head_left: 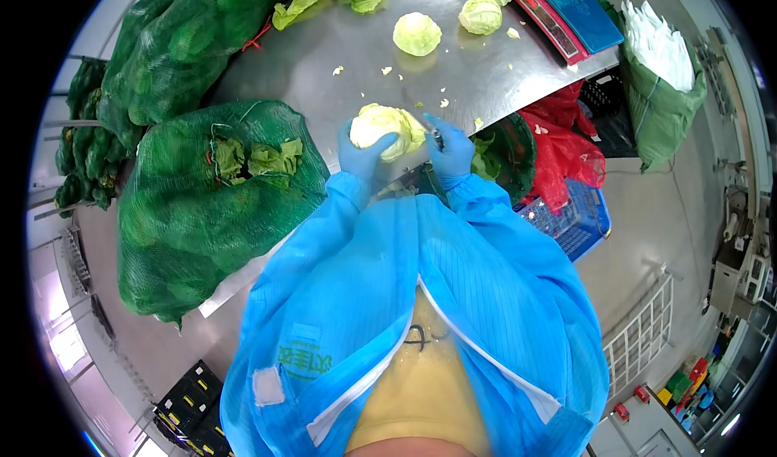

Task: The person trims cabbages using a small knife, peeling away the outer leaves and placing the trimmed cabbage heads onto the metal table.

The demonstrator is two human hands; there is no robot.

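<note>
A pale yellow-green cabbage (387, 131) rests in my left hand (362, 154), whose blue-gloved fingers and thumb wrap round its left side over the table's near edge. My right hand (450, 151), also in a blue glove, is closed round a small dark-handled tool, seemingly a knife, just right of the cabbage; its blade is hard to make out. Small cabbage scraps (387, 71) lie on the metal table (324, 93). Beyond them sits a whole trimmed cabbage (417, 34), with another cabbage (481, 16) to its right.
Green net sacks (218, 206) of cabbages fill the left side. A red and blue scale (558, 20) stands at the back right. Below the right table edge are a red bag (562, 145), a blue crate (587, 218) and a green sack (660, 109).
</note>
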